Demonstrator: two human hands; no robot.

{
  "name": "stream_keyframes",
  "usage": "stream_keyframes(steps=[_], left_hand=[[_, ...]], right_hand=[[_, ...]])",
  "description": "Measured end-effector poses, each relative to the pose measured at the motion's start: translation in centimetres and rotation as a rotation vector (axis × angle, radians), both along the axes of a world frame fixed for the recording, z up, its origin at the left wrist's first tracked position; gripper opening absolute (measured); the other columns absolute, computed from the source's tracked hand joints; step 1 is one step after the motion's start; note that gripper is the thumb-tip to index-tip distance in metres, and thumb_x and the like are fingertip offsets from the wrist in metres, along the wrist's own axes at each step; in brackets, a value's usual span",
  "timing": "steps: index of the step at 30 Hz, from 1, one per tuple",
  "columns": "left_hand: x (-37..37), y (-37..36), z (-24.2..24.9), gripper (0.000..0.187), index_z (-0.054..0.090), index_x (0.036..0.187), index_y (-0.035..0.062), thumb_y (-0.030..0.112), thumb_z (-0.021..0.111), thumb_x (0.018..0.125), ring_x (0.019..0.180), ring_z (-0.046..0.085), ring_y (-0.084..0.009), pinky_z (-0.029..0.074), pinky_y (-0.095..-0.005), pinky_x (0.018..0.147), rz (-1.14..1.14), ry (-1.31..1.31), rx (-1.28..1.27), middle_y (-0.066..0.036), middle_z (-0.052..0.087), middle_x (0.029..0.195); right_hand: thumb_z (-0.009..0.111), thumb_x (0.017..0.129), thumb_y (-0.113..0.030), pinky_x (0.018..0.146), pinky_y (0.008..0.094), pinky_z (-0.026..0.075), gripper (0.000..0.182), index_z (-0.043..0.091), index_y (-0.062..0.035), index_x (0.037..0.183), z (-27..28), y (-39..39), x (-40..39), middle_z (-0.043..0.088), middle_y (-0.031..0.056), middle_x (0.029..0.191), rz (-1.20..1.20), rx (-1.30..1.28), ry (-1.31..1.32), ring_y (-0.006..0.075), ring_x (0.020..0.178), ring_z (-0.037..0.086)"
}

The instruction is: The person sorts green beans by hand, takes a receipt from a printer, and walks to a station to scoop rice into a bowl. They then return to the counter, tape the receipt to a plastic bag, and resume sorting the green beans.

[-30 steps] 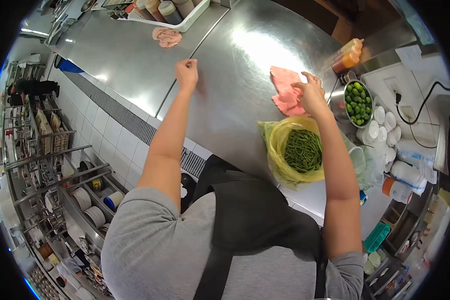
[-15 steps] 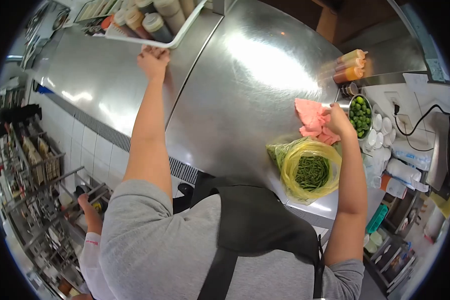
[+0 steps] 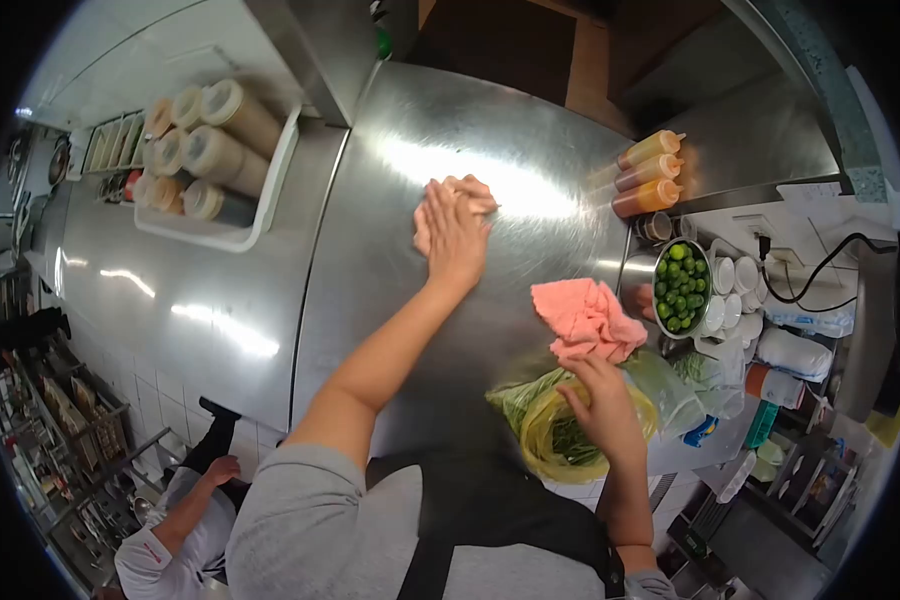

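Observation:
My left hand [image 3: 455,240] presses down on the steel counter [image 3: 400,310], fingers close together over a bunched, pale pinkish cloth [image 3: 472,190]. Most of that cloth is covered by the hand. On the right, my right hand [image 3: 610,410] has its fingers stretched and thumb apart, over the rim of a yellow plastic bag [image 3: 535,425] of green beans. Its fingertips are right at the lower edge of a crumpled coral-pink cloth [image 3: 585,315] lying on the counter.
A steel bowl of small green limes [image 3: 682,285] stands at the right beside stacked white cups [image 3: 735,290]. Orange squeeze bottles [image 3: 652,175] are behind it. A white bin [image 3: 260,225] at left holds several sauce bottles. Another person [image 3: 175,510] is at lower left.
My left hand has moved from beside the bottle bin rightward to mid-counter. My right hand has left the coral-pink cloth's far side and come down over the bag. The view has shifted.

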State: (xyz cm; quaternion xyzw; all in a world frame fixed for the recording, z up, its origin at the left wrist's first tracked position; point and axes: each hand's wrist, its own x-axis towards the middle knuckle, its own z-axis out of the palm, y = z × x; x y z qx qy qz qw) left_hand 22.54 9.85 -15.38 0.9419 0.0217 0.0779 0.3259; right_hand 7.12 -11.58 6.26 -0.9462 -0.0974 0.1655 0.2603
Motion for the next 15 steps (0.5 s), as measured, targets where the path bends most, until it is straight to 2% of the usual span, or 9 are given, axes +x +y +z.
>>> stream_keyframes(steps=[1, 3, 5, 7, 9, 11, 13, 14, 15], left_hand=[[2.8, -0.9, -0.9, 0.077, 0.016, 0.152, -0.0073, 0.027, 0.057, 0.097, 0.149, 0.005, -0.0523, 0.010, -0.0576, 0.121, -0.085, -0.023, 0.086, -0.038, 0.007, 0.158], [9.6, -1.2, -2.9, 0.064, 0.015, 0.150, -0.0142, 0.015, 0.045, 0.101, 0.149, 0.003, -0.0523, 0.005, -0.0553, 0.123, 0.043, -0.197, 0.172, -0.039, 0.006, 0.158], [19.2, 1.1, -6.1, 0.055, 0.022, 0.149, -0.0120, 0.012, 0.038, 0.102, 0.150, 0.007, -0.0496, 0.008, -0.0534, 0.123, 0.344, -0.250, 0.065, -0.039, 0.010, 0.157], [24.2, 2.6, -1.5, 0.048, 0.035, 0.146, -0.0069, 0.011, 0.039, 0.101, 0.150, 0.015, -0.0448, 0.014, -0.0500, 0.123, 0.430, -0.347, -0.045, -0.034, 0.020, 0.157], [27.8, 1.2, -1.7, 0.046, 0.040, 0.144, -0.0036, 0.008, 0.040, 0.100, 0.148, 0.019, -0.0437, 0.016, -0.0492, 0.122, 0.308, -0.353, -0.264, -0.031, 0.024, 0.156], [27.6, 0.1, -1.8, 0.045, 0.045, 0.142, -0.0002, 0.005, 0.042, 0.098, 0.146, 0.024, -0.0425, 0.018, -0.0484, 0.122, 0.204, -0.351, -0.455, -0.028, 0.029, 0.155], [24.1, -5.1, -0.1, 0.024, 0.063, 0.118, 0.0155, 0.016, 0.048, 0.099, 0.108, 0.055, -0.0266, 0.038, -0.0428, 0.090, 0.156, -0.483, 0.053, -0.008, 0.060, 0.112], [22.2, -7.1, 0.8, 0.028, 0.064, 0.118, 0.0217, 0.019, 0.040, 0.103, 0.102, 0.056, -0.0215, 0.037, -0.0384, 0.085, 0.082, -0.484, 0.027, -0.003, 0.059, 0.108], [21.2, -9.1, -1.2, 0.022, 0.060, 0.114, 0.0234, 0.017, 0.044, 0.101, 0.109, 0.052, -0.0206, 0.038, -0.0388, 0.092, -0.072, -0.366, -0.283, -0.003, 0.053, 0.116]], right_hand=[[0.073, 0.084, -0.011, 0.094, 0.0415, 0.046, 0.034, 0.065, -0.0031, 0.115, 0.1, -0.3, 0.2, 0.063, 0.0136, 0.113, -0.009, 0.018, 0.015, 0.0354, 0.107, 0.059], [0.073, 0.084, -0.011, 0.096, 0.0413, 0.046, 0.036, 0.064, -0.0037, 0.118, 0.1, -1.2, 0.4, 0.063, 0.0133, 0.115, -0.032, 0.013, 0.028, 0.0344, 0.110, 0.059], [0.073, 0.084, -0.012, 0.095, 0.0436, 0.045, 0.036, 0.064, -0.0036, 0.118, 0.6, -2.1, 0.4, 0.064, 0.0138, 0.113, -0.058, -0.008, 0.019, 0.0346, 0.107, 0.059], [0.072, 0.084, -0.010, 0.097, 0.0430, 0.045, 0.036, 0.064, -0.0035, 0.118, 0.9, -3.3, 0.0, 0.063, 0.0144, 0.116, -0.109, -0.041, 0.044, 0.0348, 0.109, 0.059], [0.071, 0.085, -0.010, 0.099, 0.0427, 0.045, 0.036, 0.065, -0.0032, 0.119, 0.9, -4.1, -0.6, 0.063, 0.0147, 0.120, -0.169, -0.028, 0.052, 0.0345, 0.111, 0.059], [0.071, 0.085, -0.010, 0.099, 0.0424, 0.044, 0.035, 0.065, -0.0030, 0.119, 0.7, -4.3, -0.7, 0.064, 0.0142, 0.121, -0.190, -0.027, 0.073, 0.0342, 0.113, 0.059], [0.071, 0.085, -0.010, 0.099, 0.0429, 0.045, 0.035, 0.065, -0.0027, 0.118, 0.3, -3.6, -0.6, 0.064, 0.0135, 0.119, -0.231, 0.001, 0.060, 0.0345, 0.111, 0.059], [0.071, 0.085, -0.010, 0.099, 0.0429, 0.045, 0.035, 0.065, -0.0027, 0.118, 0.2, -3.1, -0.3, 0.064, 0.0135, 0.119, -0.216, 0.008, 0.054, 0.0345, 0.111, 0.059], [0.071, 0.085, -0.010, 0.098, 0.0428, 0.045, 0.034, 0.065, -0.0029, 0.118, 0.2, -2.3, 0.2, 0.065, 0.0129, 0.118, -0.169, 0.004, 0.032, 0.0341, 0.111, 0.060]])
